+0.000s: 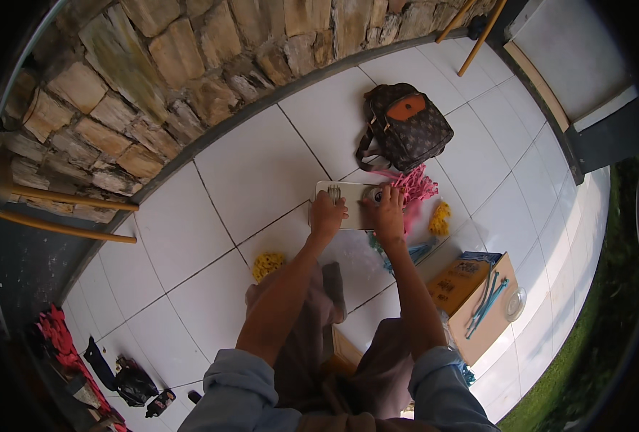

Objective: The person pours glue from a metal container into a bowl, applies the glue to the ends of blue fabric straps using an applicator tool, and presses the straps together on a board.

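The tiled floor [251, 180] is being brightly lit by daylight from the right, where it is being washed nearly white beside the grass [590, 313]. The stone wall [190, 61] is being bowed by the fisheye lens, corners are being lost to black, and fine detail is being softened.

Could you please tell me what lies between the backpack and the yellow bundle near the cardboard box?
Pink strings lie between the backpack and that yellow bundle, next to the right hand, in the head view.
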### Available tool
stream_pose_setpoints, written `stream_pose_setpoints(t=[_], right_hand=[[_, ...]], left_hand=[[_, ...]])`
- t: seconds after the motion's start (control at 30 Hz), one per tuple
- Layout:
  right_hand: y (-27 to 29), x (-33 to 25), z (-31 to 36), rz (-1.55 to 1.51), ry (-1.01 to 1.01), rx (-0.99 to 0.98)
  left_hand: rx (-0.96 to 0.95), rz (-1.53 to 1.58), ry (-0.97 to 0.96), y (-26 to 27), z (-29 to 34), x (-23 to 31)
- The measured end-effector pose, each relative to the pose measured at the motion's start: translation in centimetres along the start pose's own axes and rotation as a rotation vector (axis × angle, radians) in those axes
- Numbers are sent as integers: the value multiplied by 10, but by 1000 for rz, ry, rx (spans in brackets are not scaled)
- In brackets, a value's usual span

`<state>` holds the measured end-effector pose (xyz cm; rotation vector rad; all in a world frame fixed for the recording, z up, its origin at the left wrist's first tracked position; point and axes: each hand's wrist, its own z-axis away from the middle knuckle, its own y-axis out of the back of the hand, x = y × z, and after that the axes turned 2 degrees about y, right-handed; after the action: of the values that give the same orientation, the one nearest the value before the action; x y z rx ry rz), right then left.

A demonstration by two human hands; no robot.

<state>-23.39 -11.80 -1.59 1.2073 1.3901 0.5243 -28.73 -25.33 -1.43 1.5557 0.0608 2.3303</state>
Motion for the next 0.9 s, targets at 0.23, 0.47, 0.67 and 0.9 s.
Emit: stream_pose_setpoints(t=[0.23,0.47,0.67,0.9], right_hand=[[44,18,29,-283,-205,97],[145,1,41,-265,51,72],[201,44,69,11,254,35],[276,93,130,-111,-238,358]], left_hand=[[-9,-200,-121,-28,31,26],[-22,-90,-311,-28,70,71],[-212,16,-268,-70,97,92],[-310,87,-191,-115,116,97]])
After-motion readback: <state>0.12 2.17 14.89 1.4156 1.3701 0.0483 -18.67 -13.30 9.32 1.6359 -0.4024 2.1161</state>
